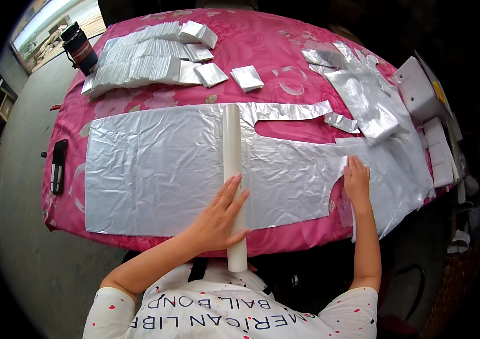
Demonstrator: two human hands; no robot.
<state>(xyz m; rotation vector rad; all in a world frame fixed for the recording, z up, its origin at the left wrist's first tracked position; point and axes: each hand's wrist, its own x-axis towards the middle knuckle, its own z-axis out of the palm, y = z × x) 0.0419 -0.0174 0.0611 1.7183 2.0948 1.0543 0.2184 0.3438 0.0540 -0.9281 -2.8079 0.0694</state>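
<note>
A thin, silvery-white plastic apron (149,164) lies spread across the table, with a long cutout along its far side and a curved notch at its right. Across its middle lies a white tube (232,138), whose near end sticks out past the table edge. My left hand (218,221) rests on the tube's near part, fingers stretched and spread, thumb apart. At the apron's right end, by the notch, my right hand (356,176) has its fingers pressed together on a strip of the plastic. Its fingertips partly hide what they grip.
Rows of folded plastic packets (138,70) stand at the far left, beside a dark bottle (79,48). A black phone-like object (58,166) lies at the left edge. More loose plastic sheets (364,101) and white boxes (419,85) are on the right. A pink floral cloth (285,242) covers the table.
</note>
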